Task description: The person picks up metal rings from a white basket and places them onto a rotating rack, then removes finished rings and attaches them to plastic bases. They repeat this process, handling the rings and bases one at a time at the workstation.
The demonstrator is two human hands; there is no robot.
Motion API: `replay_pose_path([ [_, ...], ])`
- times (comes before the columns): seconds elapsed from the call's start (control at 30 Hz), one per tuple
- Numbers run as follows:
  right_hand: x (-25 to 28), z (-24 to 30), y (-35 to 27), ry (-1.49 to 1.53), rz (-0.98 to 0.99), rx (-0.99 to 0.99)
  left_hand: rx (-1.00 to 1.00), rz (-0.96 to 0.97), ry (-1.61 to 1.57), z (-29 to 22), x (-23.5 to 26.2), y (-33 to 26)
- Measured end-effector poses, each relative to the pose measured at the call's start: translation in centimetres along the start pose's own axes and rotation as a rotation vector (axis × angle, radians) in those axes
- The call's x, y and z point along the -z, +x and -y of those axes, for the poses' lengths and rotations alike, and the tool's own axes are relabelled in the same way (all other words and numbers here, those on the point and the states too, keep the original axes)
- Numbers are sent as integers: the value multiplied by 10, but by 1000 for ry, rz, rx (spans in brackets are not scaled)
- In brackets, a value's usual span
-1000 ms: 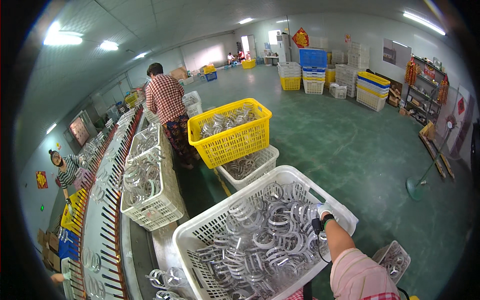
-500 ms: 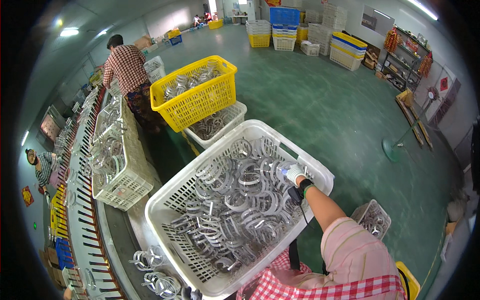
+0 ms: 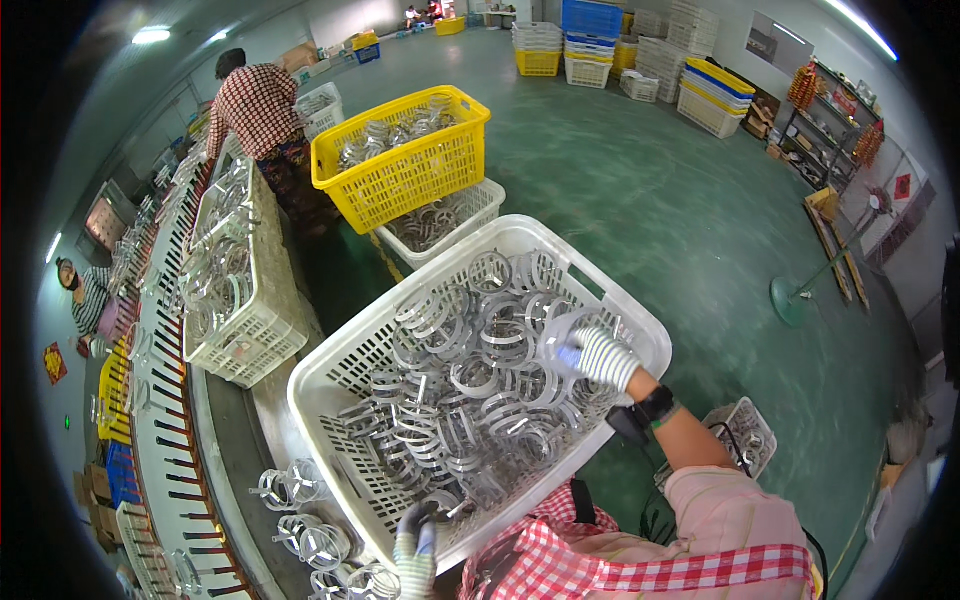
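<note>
A big white plastic crate (image 3: 330, 370) sits tilted in front of me, full of several shiny metal rings (image 3: 460, 380). My right hand (image 3: 592, 355), in a striped glove, reaches into the crate's right side and grips one metal ring (image 3: 560, 335) lying among the pile. My left hand (image 3: 415, 548), also gloved, is at the crate's near rim, closed around a ring at the lower edge. A dark watch sits on my right wrist.
A yellow crate (image 3: 400, 170) of rings rests on a white crate (image 3: 470, 215) behind. Another white crate (image 3: 250, 320) stands on the conveyor (image 3: 170, 450) at left, with loose ring clusters (image 3: 300, 530) near me. A person in a checked shirt (image 3: 255, 105) works farther along. Green floor at right.
My view has tipped down and closer to the crate. My right hand moved from the crate's right rim inward onto the rings. My left hand came into view at the near rim.
</note>
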State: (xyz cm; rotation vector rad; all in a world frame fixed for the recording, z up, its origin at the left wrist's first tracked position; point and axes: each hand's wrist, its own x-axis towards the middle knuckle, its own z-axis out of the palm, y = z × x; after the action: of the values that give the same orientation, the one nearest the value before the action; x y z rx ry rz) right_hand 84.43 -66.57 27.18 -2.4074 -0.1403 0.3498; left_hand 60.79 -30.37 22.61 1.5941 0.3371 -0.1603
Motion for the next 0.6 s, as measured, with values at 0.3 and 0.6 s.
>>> replay_pose_path([
  [0.3,-52,126,-30,418,750,334,16,174,61,8,-30,42],
  [0.6,-131,169,141,39,369,740,451,108,-634,-12,18,-60],
])
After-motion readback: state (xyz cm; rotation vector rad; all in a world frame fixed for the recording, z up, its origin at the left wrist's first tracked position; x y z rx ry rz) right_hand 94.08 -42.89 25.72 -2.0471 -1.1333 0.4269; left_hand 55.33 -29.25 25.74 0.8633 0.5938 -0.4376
